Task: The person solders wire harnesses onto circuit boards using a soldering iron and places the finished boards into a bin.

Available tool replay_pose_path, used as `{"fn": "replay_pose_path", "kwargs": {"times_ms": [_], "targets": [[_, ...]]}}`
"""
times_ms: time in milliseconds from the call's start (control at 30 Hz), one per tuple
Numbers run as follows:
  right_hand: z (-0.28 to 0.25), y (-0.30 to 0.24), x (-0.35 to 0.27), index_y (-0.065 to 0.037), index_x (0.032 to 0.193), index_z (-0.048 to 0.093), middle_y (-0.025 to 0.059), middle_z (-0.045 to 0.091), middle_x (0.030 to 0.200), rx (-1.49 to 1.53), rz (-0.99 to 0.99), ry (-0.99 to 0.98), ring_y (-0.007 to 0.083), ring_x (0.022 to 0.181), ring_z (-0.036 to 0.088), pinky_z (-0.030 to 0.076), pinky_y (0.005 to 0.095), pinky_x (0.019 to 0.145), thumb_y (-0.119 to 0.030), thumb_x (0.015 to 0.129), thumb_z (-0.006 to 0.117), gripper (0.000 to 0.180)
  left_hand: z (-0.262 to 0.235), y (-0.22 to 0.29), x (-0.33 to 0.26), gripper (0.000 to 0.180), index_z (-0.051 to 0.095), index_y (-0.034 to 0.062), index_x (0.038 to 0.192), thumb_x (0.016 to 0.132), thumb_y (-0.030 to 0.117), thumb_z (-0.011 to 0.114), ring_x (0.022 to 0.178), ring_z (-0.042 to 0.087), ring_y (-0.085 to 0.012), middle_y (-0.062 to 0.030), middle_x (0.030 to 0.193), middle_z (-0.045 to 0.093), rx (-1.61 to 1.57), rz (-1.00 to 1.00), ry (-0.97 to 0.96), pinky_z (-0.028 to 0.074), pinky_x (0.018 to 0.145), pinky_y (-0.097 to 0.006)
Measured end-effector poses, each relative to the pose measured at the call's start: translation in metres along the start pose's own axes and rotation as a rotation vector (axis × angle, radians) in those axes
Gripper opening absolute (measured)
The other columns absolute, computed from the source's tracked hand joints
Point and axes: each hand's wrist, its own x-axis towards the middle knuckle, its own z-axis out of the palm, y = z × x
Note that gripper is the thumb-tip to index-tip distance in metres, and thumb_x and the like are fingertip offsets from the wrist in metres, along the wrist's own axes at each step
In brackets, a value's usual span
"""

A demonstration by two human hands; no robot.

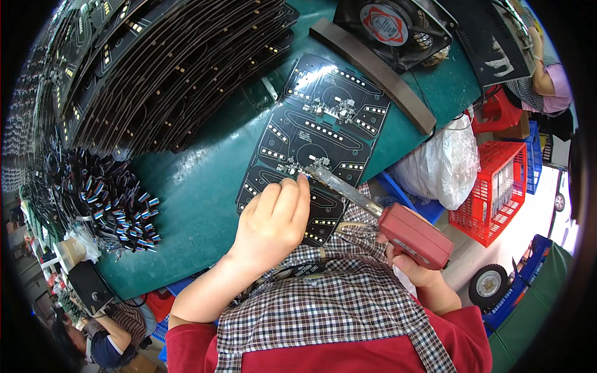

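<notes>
A black circuit board panel with rows of small light-coloured LEDs lies on the green table, its near end by my apron. My left hand rests over its nearer part, with the fingers drawn together and the fingertips on the board. Whatever is pinched there is too small to make out. My right hand is wrapped round the red handle of a soldering gun. The gun's long metal barrel reaches left across the board, and its tip meets the board beside my left fingertips. Small silvery parts sit in clusters around that spot.
Stacked black boards fill the far left, with bundled wires nearer. A dark bar and a fan stand beyond the panel. To the right are a plastic bag and a red crate. Other people sit at both sides.
</notes>
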Motion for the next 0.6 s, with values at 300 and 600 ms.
{"fn": "replay_pose_path", "kwargs": {"times_ms": [300, 600], "targets": [[-0.001, -0.008, 0.002, 0.005, 0.108, 0.060, 0.0188, 0.063, 0.105, 0.010, 0.101, -0.006, 0.0277, 0.094, 0.064, 0.049, 0.0327, 0.085, -0.016, 0.072, 0.072, 0.043, 0.000, -0.001, 0.001, 0.030, 0.062, -0.0039, 0.096, 0.069, 0.008, 0.058, 0.070, 0.052, -0.0148, -0.0075, 0.084, 0.054, 0.100, 0.055, -0.031, 0.046, 0.056, -0.021], [-0.004, -0.029, 0.015, 0.004, 0.116, 0.056, 0.0209, 0.058, 0.117, -0.186, -0.145, -0.062, 0.0284, 0.102, 0.062, 0.048, 0.0336, 0.087, -0.012, 0.070, 0.074, 0.052, 0.007, 0.000, -0.002, 0.029, 0.062, -0.0041, 0.095, 0.068, 0.007, 0.058, 0.068, 0.052, -0.0148, -0.0080, 0.083, 0.054, 0.131, 0.054, 0.054, 0.045, 0.054, -0.021]]}}
